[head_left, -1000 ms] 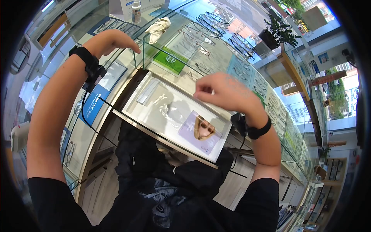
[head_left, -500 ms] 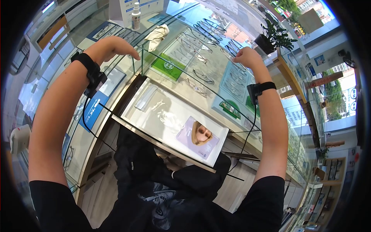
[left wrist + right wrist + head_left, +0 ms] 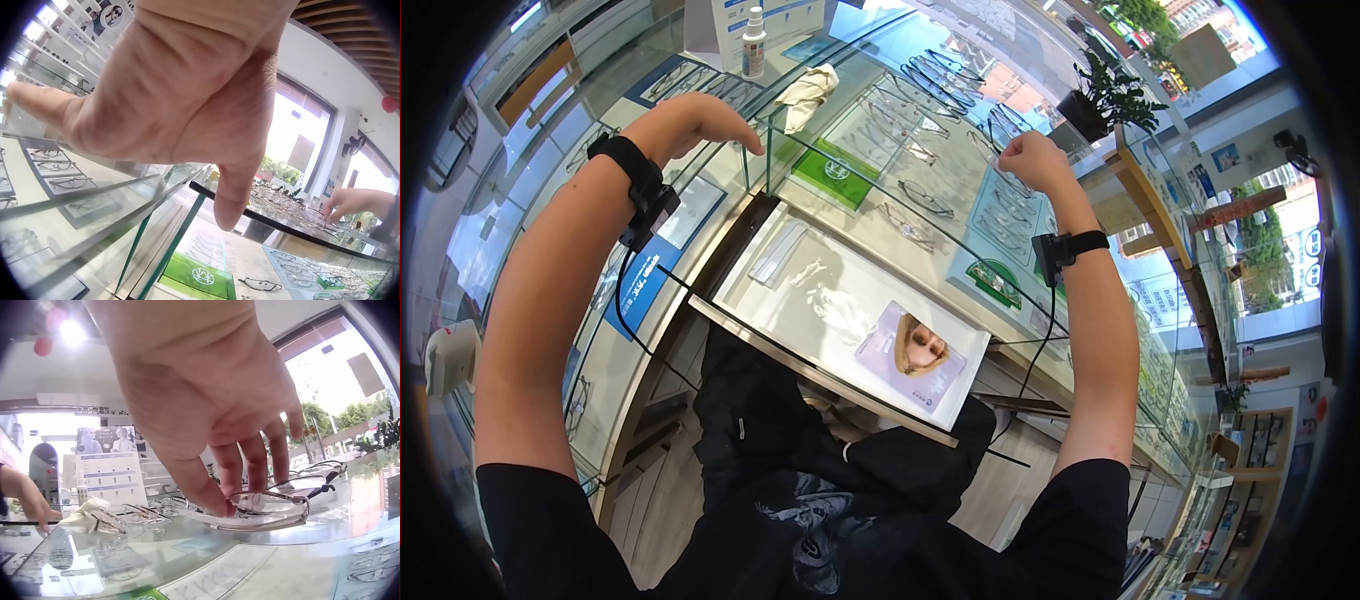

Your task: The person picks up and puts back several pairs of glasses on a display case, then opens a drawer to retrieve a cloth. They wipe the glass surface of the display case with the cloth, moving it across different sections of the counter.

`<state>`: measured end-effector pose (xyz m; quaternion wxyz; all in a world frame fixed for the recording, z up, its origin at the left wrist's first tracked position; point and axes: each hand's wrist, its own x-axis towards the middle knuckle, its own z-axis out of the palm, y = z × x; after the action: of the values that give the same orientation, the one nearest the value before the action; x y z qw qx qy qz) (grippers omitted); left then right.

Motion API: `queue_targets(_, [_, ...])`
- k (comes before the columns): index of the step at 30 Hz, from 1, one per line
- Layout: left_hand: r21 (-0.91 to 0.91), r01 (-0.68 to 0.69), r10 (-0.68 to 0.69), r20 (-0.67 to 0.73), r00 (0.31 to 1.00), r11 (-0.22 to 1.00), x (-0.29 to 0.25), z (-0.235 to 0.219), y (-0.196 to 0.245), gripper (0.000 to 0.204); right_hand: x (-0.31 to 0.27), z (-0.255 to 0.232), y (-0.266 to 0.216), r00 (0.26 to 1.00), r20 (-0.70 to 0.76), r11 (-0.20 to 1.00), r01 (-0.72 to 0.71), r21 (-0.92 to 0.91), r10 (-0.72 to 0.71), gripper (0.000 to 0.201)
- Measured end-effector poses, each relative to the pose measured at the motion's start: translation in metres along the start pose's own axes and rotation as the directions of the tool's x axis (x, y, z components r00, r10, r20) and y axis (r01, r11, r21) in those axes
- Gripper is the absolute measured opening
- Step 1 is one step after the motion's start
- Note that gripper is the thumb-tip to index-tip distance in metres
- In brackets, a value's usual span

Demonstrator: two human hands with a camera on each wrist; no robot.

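Note:
My right hand (image 3: 1035, 160) reaches over the glass counter to the row of eyeglasses at its far side. In the right wrist view, its thumb and fingertips pinch a thin-framed pair of eyeglasses (image 3: 306, 512) just above the glass top. More eyeglasses (image 3: 322, 467) stand behind that pair, and others (image 3: 134, 515) lie to the left. My left hand (image 3: 710, 118) holds nothing; its fingers are extended and spread. In the left wrist view, its thumb (image 3: 231, 206) is at the dark edge of the glass counter (image 3: 300, 232).
An open white drawer (image 3: 800, 300) with a lilac picture card (image 3: 912, 355) juts out before my lap. A crumpled cloth (image 3: 807, 97) and a spray bottle (image 3: 753, 42) are on the counter, left of the glasses. A potted plant (image 3: 1105, 100) stands at the far right.
My right hand has gone from above the drawer out to the far row of eyeglasses, then drawn slightly back. The left hand stays at the counter edge.

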<state>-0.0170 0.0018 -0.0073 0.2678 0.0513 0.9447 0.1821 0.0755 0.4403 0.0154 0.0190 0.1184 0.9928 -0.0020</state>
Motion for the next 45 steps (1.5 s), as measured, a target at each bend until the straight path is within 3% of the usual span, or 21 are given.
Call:
queue_targets(2, [-0.035, 0.021, -0.023, -0.041, 0.999, 0.999, -0.003, 0.001, 0.0, 0.098, -0.012, 0.003, -0.001, 0.998, 0.002, 0.993, 0.056, 0.103, -0.057, 0.025])
queue_targets(7, [-0.058, 0.018, -0.018, 0.007, 1.0, 0.998, 0.0, 0.001, -0.002, 0.1, -0.081, -0.008, -0.034, 0.985, 0.036, 0.967, 0.16, 0.199, -0.17, 0.023])
queue_targets(9, [-0.049, 0.03, -0.031, -0.003, 1.0, 0.998, 0.006, 0.002, -0.004, 0.101, -0.103, -0.008, -0.042, 0.943, 0.112, 0.912, 0.264, 0.313, -0.312, 0.022])
queue_targets(10, [-0.055, 0.038, -0.038, -0.001, 0.999, 0.998, 0.009, 0.003, -0.005, 0.1, -0.116, -0.01, -0.048, 0.945, 0.113, 0.913, 0.261, 0.313, -0.308, 0.022])
queue_targets(12, [-0.07, 0.041, -0.043, -0.017, 0.999, 0.997, 0.012, 0.004, -0.007, 0.099, -0.142, -0.009, -0.06, 0.881, 0.117, 0.816, 0.366, 0.447, -0.459, 0.019])
queue_targets(13, [-0.069, 0.042, -0.043, -0.013, 0.999, 0.997, 0.012, 0.004, -0.007, 0.099, -0.153, -0.003, -0.065, 0.881, 0.121, 0.817, 0.363, 0.449, -0.458, 0.019])
queue_targets(15, [-0.139, 0.002, -0.001, 0.004, 1.0, 0.99, 0.012, 0.004, -0.008, 0.097, -0.172, 0.01, -0.075, 0.792, 0.182, 0.729, 0.412, 0.546, -0.583, 0.018])
queue_targets(18, [-0.146, 0.022, -0.027, -0.032, 0.999, 0.989, 0.004, 0.006, -0.002, 0.097, -0.18, 0.058, -0.082, 0.749, 0.266, 0.737, 0.405, 0.541, -0.607, 0.018])
queue_targets(20, [-0.138, 0.042, -0.048, -0.044, 0.998, 0.99, 0.002, 0.003, -0.002, 0.096, -0.168, 0.084, -0.079, 0.783, 0.236, 0.753, 0.395, 0.527, -0.576, 0.018])
queue_targets(22, [-0.085, 0.008, 0.004, 0.147, 0.989, 0.996, 0.005, -0.002, -0.004, 0.098, -0.149, 0.103, -0.074, 0.851, 0.114, 0.776, 0.402, 0.485, -0.513, 0.016])
queue_targets(23, [-0.085, 0.013, 0.0, 0.149, 0.989, 0.996, 0.005, -0.002, -0.005, 0.098, -0.138, 0.108, -0.073, 0.849, 0.116, 0.775, 0.403, 0.487, -0.515, 0.016])
queue_targets(25, [-0.07, 0.038, -0.028, 0.137, 0.99, 0.997, 0.002, -0.001, -0.001, 0.1, -0.11, 0.117, -0.068, 0.949, -0.004, 0.879, 0.293, 0.376, -0.314, 0.015])
queue_targets(26, [-0.07, 0.04, -0.03, 0.137, 0.99, 0.997, 0.001, -0.001, 0.0, 0.1, -0.096, 0.125, -0.063, 0.949, -0.004, 0.878, 0.294, 0.377, -0.316, 0.015])
queue_targets(28, [-0.065, 0.068, -0.059, 0.138, 0.989, 0.996, 0.002, 0.0, 0.001, 0.101, -0.067, 0.144, -0.05, 0.912, -0.316, 0.887, 0.355, 0.294, -0.26, 0.012])
queue_targets(29, [-0.065, 0.068, -0.059, 0.136, 0.989, 0.996, 0.004, 0.0, 0.001, 0.101, -0.052, 0.152, -0.044, 0.912, -0.318, 0.887, 0.356, 0.295, -0.261, 0.012])
queue_targets(31, [-0.043, 0.058, -0.056, 0.05, 0.997, 0.997, 0.009, 0.001, -0.001, 0.109, -0.023, 0.168, -0.032, 0.87, -0.462, 0.929, 0.299, 0.22, -0.171, 0.011])
queue_targets(36, [0.073, 0.061, -0.067, 0.093, 0.993, 0.996, 0.005, -0.003, 0.0, 0.117, 0.026, 0.183, -0.012, 0.843, -0.52, 0.964, 0.234, 0.129, -0.135, 0.01])
queue_targets(39, [0.231, 0.153, -0.153, -0.018, 0.988, 0.961, 0.004, 0.0, 0.006, 0.121, 0.049, 0.189, -0.006, 0.874, -0.466, 0.976, 0.202, 0.086, -0.14, 0.006])
queue_targets(40, [0.324, 0.144, -0.163, 0.034, 0.986, 0.935, -0.003, -0.005, 0.015, 0.123, 0.056, 0.189, -0.006, 0.893, -0.431, 0.98, 0.183, 0.076, -0.134, 0.006])
queue_targets(43, [0.391, 0.104, -0.114, 0.004, 0.993, 0.914, -0.006, -0.004, 0.016, 0.111, 0.07, 0.196, -0.004, 0.914, -0.382, 0.986, 0.162, 0.044, -0.133, 0.007])
queue_targets(45, [0.41, 0.107, -0.131, 0.032, 0.991, 0.906, -0.003, -0.005, 0.016, 0.113, 0.078, 0.202, -0.004, 0.918, -0.371, 0.987, 0.159, 0.022, -0.14, 0.008])
